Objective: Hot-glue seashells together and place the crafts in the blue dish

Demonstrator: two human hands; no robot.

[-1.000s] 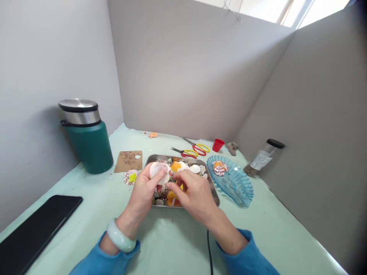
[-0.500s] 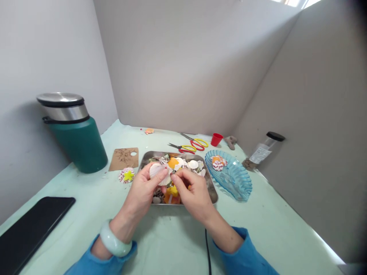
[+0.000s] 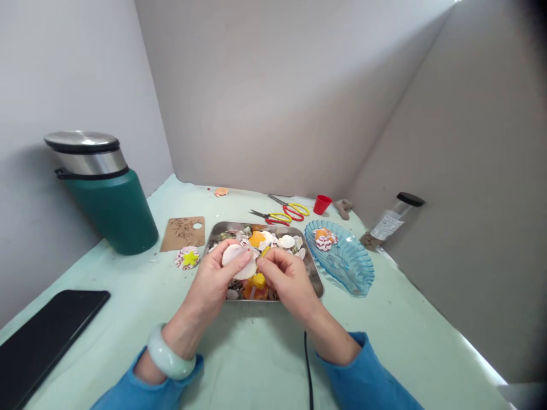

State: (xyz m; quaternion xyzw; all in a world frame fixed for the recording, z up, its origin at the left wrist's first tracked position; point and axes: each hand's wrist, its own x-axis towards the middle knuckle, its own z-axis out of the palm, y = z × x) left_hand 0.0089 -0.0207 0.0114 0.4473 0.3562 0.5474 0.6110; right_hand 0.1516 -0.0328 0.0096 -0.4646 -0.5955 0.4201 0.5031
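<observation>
Between the thumb and fingers of my left hand is a white scallop shell, held over a metal tray. My right hand is closed in a pinch at the shell's right edge. Whatever lies between its fingertips is too small to name. Under both hands the tray holds white shells, an orange piece and a yellow piece. My hands cover part of its contents.
Left stand a green bottle, a black phone, a brown card and a shell with a yellow star. Behind the tray lie scissors and a red cup. Right are a blue shell-shaped dish and a clear jar.
The view has shifted slightly. My left hand keeps the shell in nearly the same place; my right fingertips have moved a little beside its edge, and some yellow now shows above them.
</observation>
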